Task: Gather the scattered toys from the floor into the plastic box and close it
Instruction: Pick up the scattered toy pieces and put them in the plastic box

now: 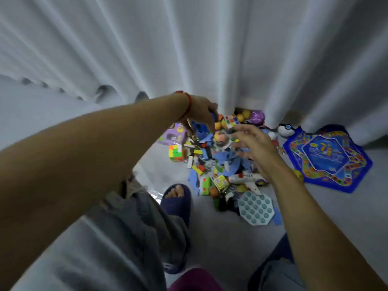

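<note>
Hardly begun, I judge: the toys [218, 164] lie heaped mid-frame on the floor, no box in view, my left hand [199, 114] pinching something blue, my right hand [252, 141] spread.

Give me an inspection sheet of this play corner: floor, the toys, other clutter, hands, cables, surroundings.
Surface: pale grey floor, toys heaped on it by the curtain.
Job's things: toy pile of bricks and small pieces; puzzle cubes; toy plane; teal bubble pad; purple ball; blue game mat. Plastic box: nothing seen.
Clutter: clear plastic sheet by the leg.
Hands: left hand curled over the pile, its hold on a blue piece unclear; right hand open, fingers spread.
Cables: nothing seen.
Surroundings: white curtain; a foot in a dark blue slipper.
</note>
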`<act>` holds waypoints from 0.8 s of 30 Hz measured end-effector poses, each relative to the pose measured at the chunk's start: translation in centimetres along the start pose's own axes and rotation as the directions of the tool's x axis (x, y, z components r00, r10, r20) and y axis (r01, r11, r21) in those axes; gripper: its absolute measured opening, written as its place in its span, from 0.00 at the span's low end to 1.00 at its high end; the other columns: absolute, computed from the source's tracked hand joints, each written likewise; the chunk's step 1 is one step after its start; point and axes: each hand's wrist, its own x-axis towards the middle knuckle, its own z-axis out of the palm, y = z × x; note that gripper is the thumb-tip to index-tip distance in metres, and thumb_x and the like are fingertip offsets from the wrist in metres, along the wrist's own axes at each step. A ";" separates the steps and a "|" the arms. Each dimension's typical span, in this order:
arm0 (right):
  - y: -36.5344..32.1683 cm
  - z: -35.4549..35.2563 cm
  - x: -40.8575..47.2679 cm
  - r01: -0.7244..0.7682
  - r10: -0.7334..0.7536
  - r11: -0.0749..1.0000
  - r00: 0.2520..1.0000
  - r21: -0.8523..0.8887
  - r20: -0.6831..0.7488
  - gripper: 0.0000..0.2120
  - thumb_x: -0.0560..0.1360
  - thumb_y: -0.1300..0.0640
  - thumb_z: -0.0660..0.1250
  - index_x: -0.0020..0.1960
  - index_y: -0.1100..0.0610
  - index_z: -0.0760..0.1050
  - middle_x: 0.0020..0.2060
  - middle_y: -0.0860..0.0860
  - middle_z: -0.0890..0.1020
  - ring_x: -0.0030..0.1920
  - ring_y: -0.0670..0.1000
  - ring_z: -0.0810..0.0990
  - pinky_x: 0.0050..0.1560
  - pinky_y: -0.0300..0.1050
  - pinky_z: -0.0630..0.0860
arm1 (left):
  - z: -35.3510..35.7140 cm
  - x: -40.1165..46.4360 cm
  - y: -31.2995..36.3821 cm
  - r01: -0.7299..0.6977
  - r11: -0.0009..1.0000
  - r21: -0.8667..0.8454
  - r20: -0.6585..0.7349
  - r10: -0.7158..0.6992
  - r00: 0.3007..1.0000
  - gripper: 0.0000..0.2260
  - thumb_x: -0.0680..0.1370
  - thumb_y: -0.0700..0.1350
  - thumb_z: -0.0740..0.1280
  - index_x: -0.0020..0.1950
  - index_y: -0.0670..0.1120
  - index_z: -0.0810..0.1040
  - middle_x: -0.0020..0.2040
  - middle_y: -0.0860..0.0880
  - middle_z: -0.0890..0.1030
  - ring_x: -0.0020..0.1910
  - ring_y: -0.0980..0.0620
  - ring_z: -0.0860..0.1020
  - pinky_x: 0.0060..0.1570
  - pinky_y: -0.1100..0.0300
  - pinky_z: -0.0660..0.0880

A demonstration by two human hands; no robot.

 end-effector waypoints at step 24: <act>5.0 6.9 -1.8 -0.140 0.173 0.723 0.985 -0.677 -0.019 0.07 0.81 0.55 0.65 0.57 0.52 0.78 0.53 0.52 0.81 0.49 0.55 0.81 0.48 0.54 0.79 | -0.7 -3.4 -21.1 -0.106 0.978 -0.178 -0.513 0.000 0.858 0.11 0.73 0.44 0.69 0.55 0.48 0.81 0.54 0.45 0.82 0.53 0.45 0.80 0.57 0.55 0.76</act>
